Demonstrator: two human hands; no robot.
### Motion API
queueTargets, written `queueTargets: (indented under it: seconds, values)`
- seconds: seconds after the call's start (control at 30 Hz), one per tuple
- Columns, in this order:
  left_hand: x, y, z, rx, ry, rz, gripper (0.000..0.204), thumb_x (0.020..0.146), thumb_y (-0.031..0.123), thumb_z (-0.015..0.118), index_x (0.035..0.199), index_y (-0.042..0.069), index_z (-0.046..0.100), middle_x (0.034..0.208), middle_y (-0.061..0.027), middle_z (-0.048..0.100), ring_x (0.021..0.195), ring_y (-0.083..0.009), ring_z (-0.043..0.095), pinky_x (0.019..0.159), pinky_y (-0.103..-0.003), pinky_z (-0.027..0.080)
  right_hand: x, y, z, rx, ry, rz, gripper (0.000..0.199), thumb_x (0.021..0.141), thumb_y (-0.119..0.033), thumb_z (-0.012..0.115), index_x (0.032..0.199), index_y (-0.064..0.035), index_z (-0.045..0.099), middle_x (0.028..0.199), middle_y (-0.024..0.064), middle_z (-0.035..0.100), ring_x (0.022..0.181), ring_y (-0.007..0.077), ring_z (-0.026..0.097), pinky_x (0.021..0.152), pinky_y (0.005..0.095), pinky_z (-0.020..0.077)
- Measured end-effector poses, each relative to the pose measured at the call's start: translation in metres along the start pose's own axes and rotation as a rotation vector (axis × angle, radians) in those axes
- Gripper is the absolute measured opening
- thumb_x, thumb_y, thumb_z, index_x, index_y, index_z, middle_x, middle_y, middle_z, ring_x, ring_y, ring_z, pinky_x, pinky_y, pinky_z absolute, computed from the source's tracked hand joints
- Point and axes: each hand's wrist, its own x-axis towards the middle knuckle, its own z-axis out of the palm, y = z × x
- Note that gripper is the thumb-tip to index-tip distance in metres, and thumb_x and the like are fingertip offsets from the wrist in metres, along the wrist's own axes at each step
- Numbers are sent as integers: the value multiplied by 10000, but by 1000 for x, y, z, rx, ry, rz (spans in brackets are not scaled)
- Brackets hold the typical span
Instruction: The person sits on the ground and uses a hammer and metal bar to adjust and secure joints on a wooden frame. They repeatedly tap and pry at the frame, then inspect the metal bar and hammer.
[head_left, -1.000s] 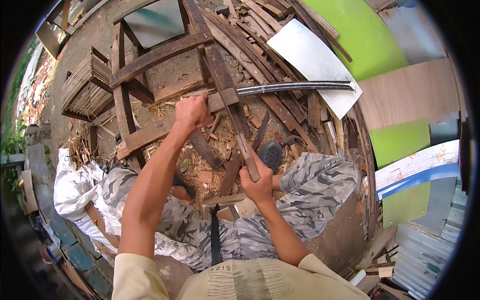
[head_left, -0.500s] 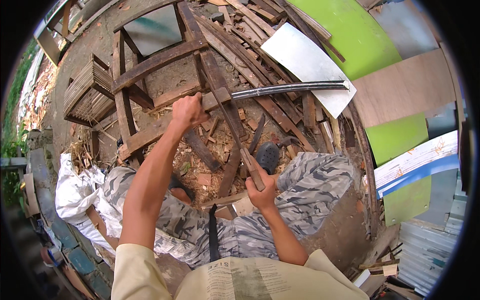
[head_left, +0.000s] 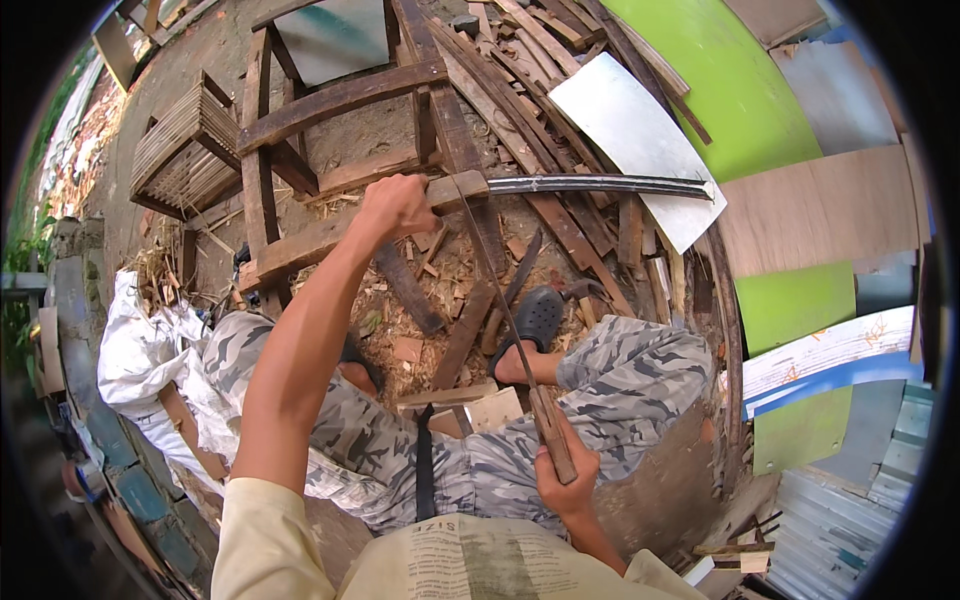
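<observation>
A seated person's right hand [head_left: 566, 478], nearest the body, has its fingers clamped on the wooden handle of a long thin blade [head_left: 497, 290] that slants up to a dark curved strip [head_left: 600, 185]. Beyond the knees, the left hand [head_left: 395, 207] grips that strip's wooden end, beside a wooden frame [head_left: 330, 100].

ground: dirt with wood chips [head_left: 440, 300] | scrap planks [head_left: 520, 110] | green panel [head_left: 730, 90] | wooden frame [head_left: 270, 150] | daylight
</observation>
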Motion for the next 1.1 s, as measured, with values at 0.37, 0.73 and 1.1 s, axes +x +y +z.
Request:
queueTargets:
  seconds: [0.37,0.73,1.1]
  values:
    - [8,-9,-7,-22,-201,-15,607,714,431,801,1000,-95,701,980,-275,725,906,-388,706,829,-471,563,115,-17,59,119,-8,17,565,824,-15,588,1382,68,568,828,112,687,663,87,596,602,272,501]
    - [15,-13,-6,-64,-173,-9,385,722,336,740,777,-44,715,865,-224,729,813,-322,698,767,-445,559,64,-19,17,102,-59,10,540,843,10,546,1380,55,576,989,125,719,806,140,642,755,285,521]
    - [5,-8,2,9,-113,-16,323,709,292,715,764,-26,722,870,-221,737,819,-340,718,757,-455,572,55,0,21,86,-23,-42,554,806,22,552,1355,83,586,1032,195,749,766,168,701,706,283,546]
